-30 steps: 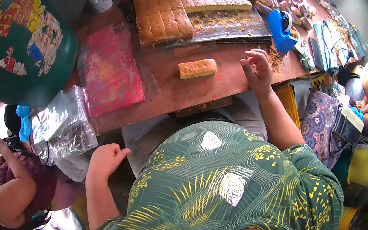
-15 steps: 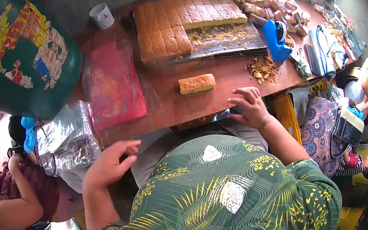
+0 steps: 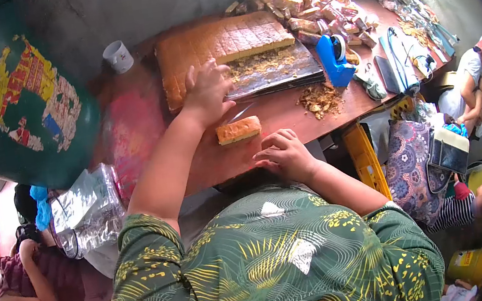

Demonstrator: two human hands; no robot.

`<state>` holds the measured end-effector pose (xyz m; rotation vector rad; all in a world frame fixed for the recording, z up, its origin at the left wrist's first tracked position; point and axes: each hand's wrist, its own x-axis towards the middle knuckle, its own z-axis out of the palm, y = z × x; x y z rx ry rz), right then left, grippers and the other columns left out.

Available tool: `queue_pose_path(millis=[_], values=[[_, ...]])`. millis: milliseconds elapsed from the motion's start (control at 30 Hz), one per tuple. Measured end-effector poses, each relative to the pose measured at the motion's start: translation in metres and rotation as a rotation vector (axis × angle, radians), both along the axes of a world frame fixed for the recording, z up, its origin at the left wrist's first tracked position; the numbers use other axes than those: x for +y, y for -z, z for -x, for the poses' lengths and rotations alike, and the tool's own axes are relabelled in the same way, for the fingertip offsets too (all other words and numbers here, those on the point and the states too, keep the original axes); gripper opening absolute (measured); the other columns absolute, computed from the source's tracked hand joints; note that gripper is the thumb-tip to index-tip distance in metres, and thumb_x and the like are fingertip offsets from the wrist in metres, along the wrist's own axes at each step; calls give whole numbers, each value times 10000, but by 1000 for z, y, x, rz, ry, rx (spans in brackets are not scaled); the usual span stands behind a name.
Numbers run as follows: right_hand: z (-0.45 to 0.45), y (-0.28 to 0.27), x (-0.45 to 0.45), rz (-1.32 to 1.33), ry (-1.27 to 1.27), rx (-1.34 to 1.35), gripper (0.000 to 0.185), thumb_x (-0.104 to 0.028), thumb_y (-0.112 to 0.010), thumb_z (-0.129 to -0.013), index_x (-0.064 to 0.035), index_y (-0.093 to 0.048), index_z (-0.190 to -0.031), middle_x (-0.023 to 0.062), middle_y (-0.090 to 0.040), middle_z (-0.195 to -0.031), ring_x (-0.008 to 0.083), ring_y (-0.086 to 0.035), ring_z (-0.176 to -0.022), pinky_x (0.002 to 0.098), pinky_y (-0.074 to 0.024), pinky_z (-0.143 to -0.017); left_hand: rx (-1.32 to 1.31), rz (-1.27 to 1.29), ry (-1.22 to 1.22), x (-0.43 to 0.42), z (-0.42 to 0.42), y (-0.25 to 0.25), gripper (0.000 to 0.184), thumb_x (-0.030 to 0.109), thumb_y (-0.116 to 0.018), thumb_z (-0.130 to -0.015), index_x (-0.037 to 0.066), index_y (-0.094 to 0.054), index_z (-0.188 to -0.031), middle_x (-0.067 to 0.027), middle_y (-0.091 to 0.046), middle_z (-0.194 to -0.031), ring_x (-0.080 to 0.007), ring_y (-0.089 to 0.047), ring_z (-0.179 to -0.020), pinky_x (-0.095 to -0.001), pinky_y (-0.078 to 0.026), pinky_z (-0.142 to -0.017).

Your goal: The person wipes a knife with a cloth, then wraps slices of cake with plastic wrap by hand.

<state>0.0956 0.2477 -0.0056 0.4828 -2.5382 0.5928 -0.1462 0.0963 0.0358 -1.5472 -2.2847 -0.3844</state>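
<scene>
My left hand (image 3: 207, 95) reaches over the near left part of a large sheet of sliced sponge cake (image 3: 201, 40), fingers spread over its cut edge. It is open, and I cannot tell whether the fingertips touch the cake. The cake rests on a dark metal tray (image 3: 298, 73), whose bare part is strewn with crumbs. A single cut cake bar (image 3: 239, 130) lies on the table between my hands. Close to that bar, at the table's front edge, my right hand (image 3: 283, 155) hovers with loosely bent fingers, open and holding nothing visible.
On the brown table (image 3: 285, 113) are a blue tape dispenser (image 3: 336, 62), a crumb heap (image 3: 319, 100), many wrapped cake bars (image 3: 318, 1), a white mug (image 3: 117, 57) and pink plastic sheets (image 3: 137, 134). A green drum (image 3: 76, 137) stands left. Other people sit at both sides.
My left hand has moved from beside my body forward and right to the cake sheet. My right hand has shifted left and back, its fingers more bent. The view has tilted slightly.
</scene>
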Motion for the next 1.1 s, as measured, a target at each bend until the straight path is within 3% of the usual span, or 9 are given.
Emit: queue_pose_path(millis=[67, 167, 200, 300, 433, 567, 833, 967, 1100], values=[[4, -13, 5, 28, -9, -53, 184, -210, -802, -778, -198, -759, -957, 46, -653, -1111, 276, -608, -1074, 431, -462, -954, -24, -84, 86, 2, -8, -4, 215, 356, -816, -809, 178, -722, -885, -30, -597, -1353, -290, -349, -1455, -613, -201, -1169], [23, -33, 11, 37, 86, 120, 189, -225, -810, -767, -184, -745, -939, 59, -643, -1175, 297, -597, -1096, 457, -457, -956, -435, 87, -13, -6, -40, -56, 213, 322, -801, -828, 141, -713, -899, -74, -721, -1087, -292, -616, -1197, -509, -420, -1053], [31, -36, 17, -22, 110, 147, 200, -241, -812, -767, -176, -734, -939, 54, -622, -1258, 299, -569, -1155, 472, -435, -989, -469, -18, 95, -9, -40, -55, 212, 245, -790, -849, 87, -690, -950, -123, -743, -898, -320, -728, -911, -435, -549, -842], [53, -56, 16, -70, 135, 211, 187, -232, -805, -783, -171, -723, -940, 16, -601, -1318, 278, -511, -1244, 467, -385, -1055, -663, -128, 94, -17, -59, -55, 232, 176, -785, -858, 47, -667, -1009, -166, -749, -908, -329, -747, -866, -430, -570, -751], [73, -46, 26, 16, 32, -119, 182, -195, -793, -812, -141, -713, -966, 65, -691, -1104, 244, -650, -1068, 406, -470, -967, -579, -176, 154, -32, -71, -39, 370, 140, -769, -867, 78, -615, -1197, -164, -759, -955, -329, -747, -907, -449, -557, -829], [64, -53, 8, 504, 70, -139, 228, -140, -778, -826, -102, -687, -1032, 66, -710, -1003, 295, -673, -951, 430, -524, -880, -304, -29, 40, -37, -74, -18, 602, 214, -789, -850, 147, -544, -1396, -66, -763, -935, -286, -718, -886, -438, -482, -876], [67, -18, 24, 114, 40, -151, 159, -113, -782, -766, -80, -676, -880, 101, -714, -883, 349, -663, -919, 455, -521, -844, -355, -81, -40, -46, -77, -3, 712, 237, -820, -824, 170, -514, -1463, -20, -755, -847, -277, -716, -803, -440, -470, -796], [62, -14, 27, 294, 106, -204, 230, -106, -822, -819, -61, -646, -960, 48, -690, -878, 214, -655, -815, 357, -512, -745, -377, -127, -72, -55, -84, 3, 686, 170, -823, -837, 125, -505, -1444, -42, -756, -831, -248, -731, -804, -405, -496, -814], [58, -2, 28, 685, 251, -455, 309, -136, -818, -885, -67, -600, -1094, 9, -670, -845, 73, -594, -758, 261, -473, -667, -937, -431, -220, -70, -80, 31, 625, 98, -781, -896, 79, -467, -1437, -67, -754, -862, -167, -728, -855, -321, -524, -857]])
